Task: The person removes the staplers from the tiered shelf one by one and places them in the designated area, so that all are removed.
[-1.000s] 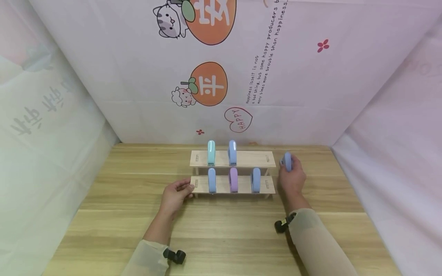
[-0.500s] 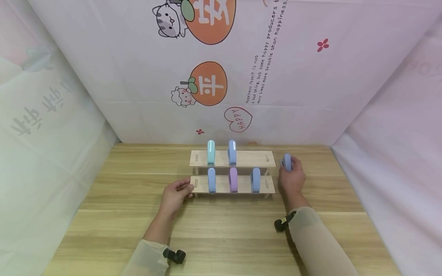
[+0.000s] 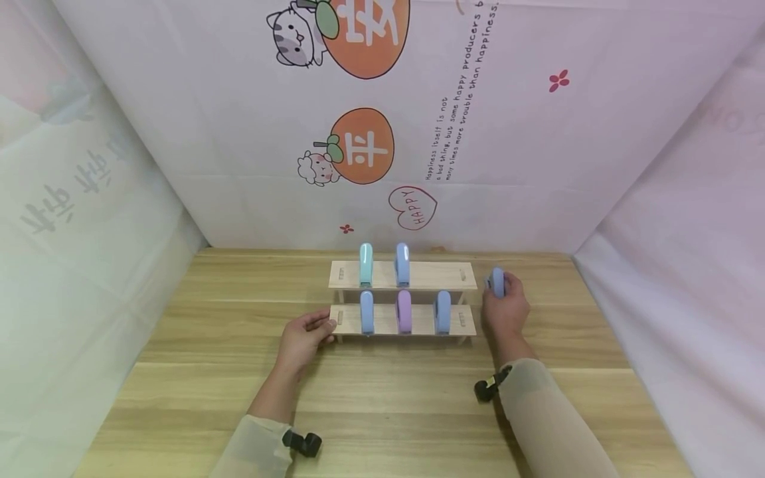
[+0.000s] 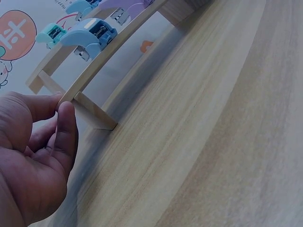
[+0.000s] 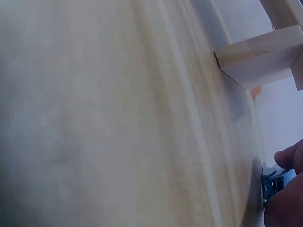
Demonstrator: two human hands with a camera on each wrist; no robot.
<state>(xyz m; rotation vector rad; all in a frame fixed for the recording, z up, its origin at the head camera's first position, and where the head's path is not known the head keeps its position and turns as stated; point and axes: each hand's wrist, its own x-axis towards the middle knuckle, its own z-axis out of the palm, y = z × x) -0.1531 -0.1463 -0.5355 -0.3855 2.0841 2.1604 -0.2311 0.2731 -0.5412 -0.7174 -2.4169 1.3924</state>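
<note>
My left hand [image 3: 303,340] pinches the left end of the front board of a two-tier wooden rack [image 3: 385,327]; the left wrist view shows the board's edge between thumb and finger. On that front tier stand a blue stapler [image 3: 367,312], a purple stapler [image 3: 404,312] and another blue stapler [image 3: 443,312]. The back tier carries a mint stapler [image 3: 366,264] and a blue stapler [image 3: 402,264]. To the right of the rack, my right hand [image 3: 508,311] grips a further blue stapler [image 3: 497,281] near the tabletop. In the right wrist view, fingers partly hide this held stapler [image 5: 277,183].
The wood-grain table [image 3: 382,411] extends in front of the rack and to both sides. Behind it rises a printed white cloth [image 3: 496,212], and more white cloth hangs at left and right. A rack leg [image 5: 260,56] shows in the right wrist view.
</note>
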